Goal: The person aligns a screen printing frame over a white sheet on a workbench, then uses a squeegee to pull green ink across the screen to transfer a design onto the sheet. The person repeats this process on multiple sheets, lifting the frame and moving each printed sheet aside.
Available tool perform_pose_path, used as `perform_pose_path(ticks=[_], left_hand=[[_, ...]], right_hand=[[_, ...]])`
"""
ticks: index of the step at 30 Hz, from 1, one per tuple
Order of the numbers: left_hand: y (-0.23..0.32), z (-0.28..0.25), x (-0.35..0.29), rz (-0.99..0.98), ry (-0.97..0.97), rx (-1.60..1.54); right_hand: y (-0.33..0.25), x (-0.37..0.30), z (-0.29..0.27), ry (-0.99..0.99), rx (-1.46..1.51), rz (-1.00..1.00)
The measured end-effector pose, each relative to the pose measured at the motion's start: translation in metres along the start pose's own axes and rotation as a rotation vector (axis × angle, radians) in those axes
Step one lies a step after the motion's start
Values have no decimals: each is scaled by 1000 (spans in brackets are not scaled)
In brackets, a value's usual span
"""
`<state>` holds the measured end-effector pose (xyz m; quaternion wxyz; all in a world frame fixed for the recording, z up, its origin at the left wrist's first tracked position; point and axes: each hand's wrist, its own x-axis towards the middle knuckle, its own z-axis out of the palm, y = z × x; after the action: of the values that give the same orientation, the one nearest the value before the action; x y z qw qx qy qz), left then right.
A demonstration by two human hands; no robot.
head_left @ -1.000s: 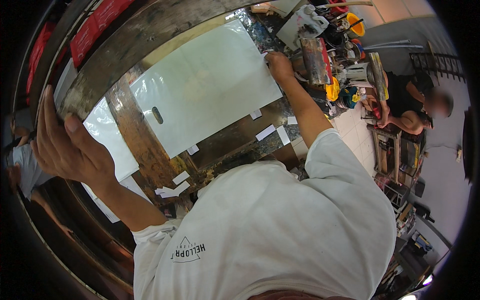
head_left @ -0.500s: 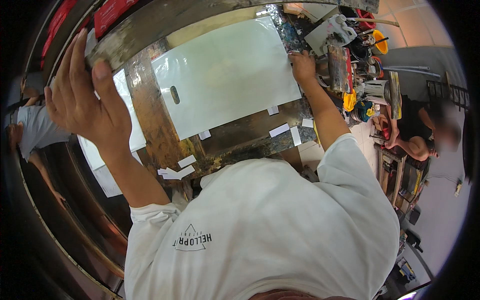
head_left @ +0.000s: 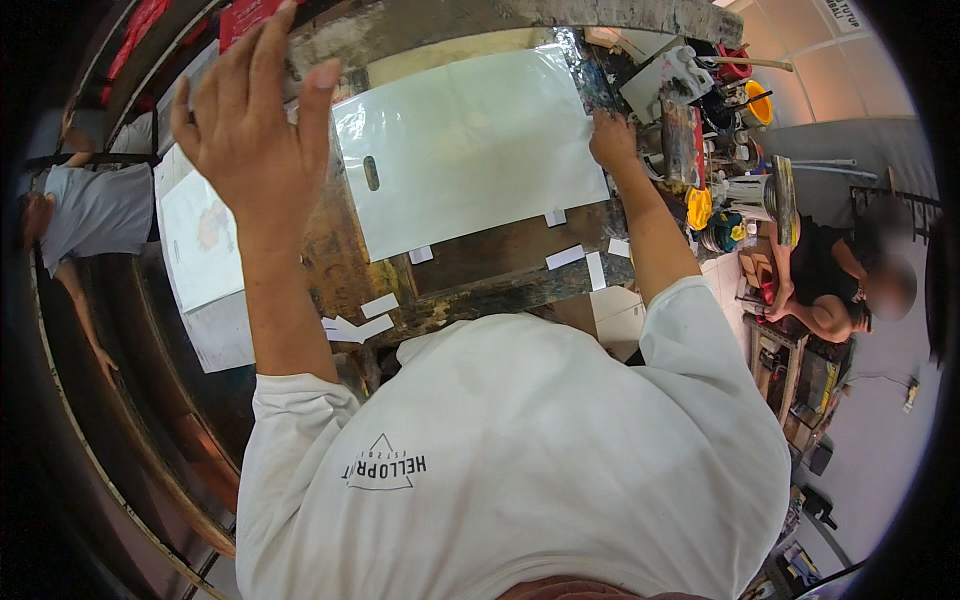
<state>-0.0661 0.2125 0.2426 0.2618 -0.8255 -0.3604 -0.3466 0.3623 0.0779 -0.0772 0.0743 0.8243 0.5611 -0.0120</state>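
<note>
A pale plastic bag (head_left: 480,150) with an oval handle slot lies flat on the stained worktable (head_left: 335,235). My right hand (head_left: 613,140) is at the bag's right edge, fingers bent and closed on it; the fingertips are partly hidden. My left hand (head_left: 255,130) is raised at the left with fingers spread and nothing in it. Its fingertips overlap the worn wooden beam (head_left: 440,30) across the far side; I cannot tell whether they touch. Several white tape strips (head_left: 565,257) lie along the bag's near side and the table's front edge.
Left of the table lie stacked pale bags (head_left: 205,275). Paint pots, a yellow tub (head_left: 758,103) and a white jug (head_left: 682,75) crowd the right. One person (head_left: 820,250) sits at the right; another person in a light shirt (head_left: 95,215) is at the far left.
My left hand has moved right and upward, from beside the beam's left end to in front of it. My right hand stays at the bag's right edge. The view has shifted slightly.
</note>
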Motion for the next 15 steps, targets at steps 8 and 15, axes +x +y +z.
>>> perform_pose_path(ticks=[8, 15], left_hand=[[24, -22, -44, -23, -133, -95], [58, -37, -133, -35, -513, -394]], right_hand=[[-56, -100, -62, 229, 583, -245], [-107, -251, -138, -163, 887, -222]])
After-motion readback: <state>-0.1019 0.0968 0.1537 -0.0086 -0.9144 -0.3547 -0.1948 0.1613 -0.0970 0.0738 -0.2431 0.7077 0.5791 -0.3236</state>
